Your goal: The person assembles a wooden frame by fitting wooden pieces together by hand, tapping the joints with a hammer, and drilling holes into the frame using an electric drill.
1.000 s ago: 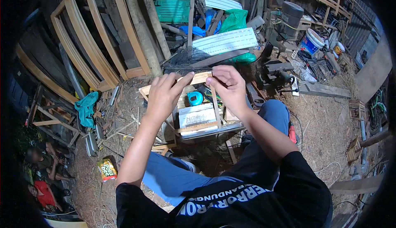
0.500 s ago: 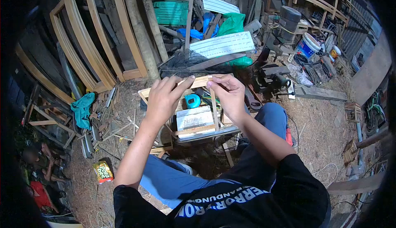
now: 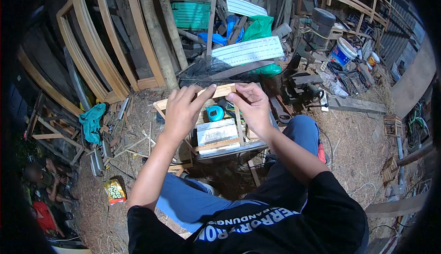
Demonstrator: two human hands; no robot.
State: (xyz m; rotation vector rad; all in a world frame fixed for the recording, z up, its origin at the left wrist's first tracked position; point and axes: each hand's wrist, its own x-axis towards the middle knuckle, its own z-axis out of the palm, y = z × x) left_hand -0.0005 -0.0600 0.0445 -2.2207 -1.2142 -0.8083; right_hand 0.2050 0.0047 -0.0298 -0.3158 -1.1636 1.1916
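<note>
A small frame of thin wooden strips [image 3: 224,90] stands above a low work table, its top bar running between my hands. My left hand [image 3: 181,111] is closed over the left part of that bar, fingers on the far side. At the right corner my right hand [image 3: 253,109] pinches the frame between thumb and fingers. A light strip [image 3: 238,123] runs down from that corner toward me, and another strip [image 3: 218,144] crosses nearest me. Below the frame lie a turquoise tape measure [image 3: 214,113] and a white printed box or pad [image 3: 216,131].
Tall wooden frames [image 3: 92,47] lean at the left. A dark bench vise or similar metal tool [image 3: 305,91] stands right of the table. Wood scraps and a yellow snack packet [image 3: 115,191] lie on the ground. A person [image 3: 48,180] sits at the far left.
My right thumb and fingers have shifted slightly at the frame's corner. My left hand stays in nearly the same place.
</note>
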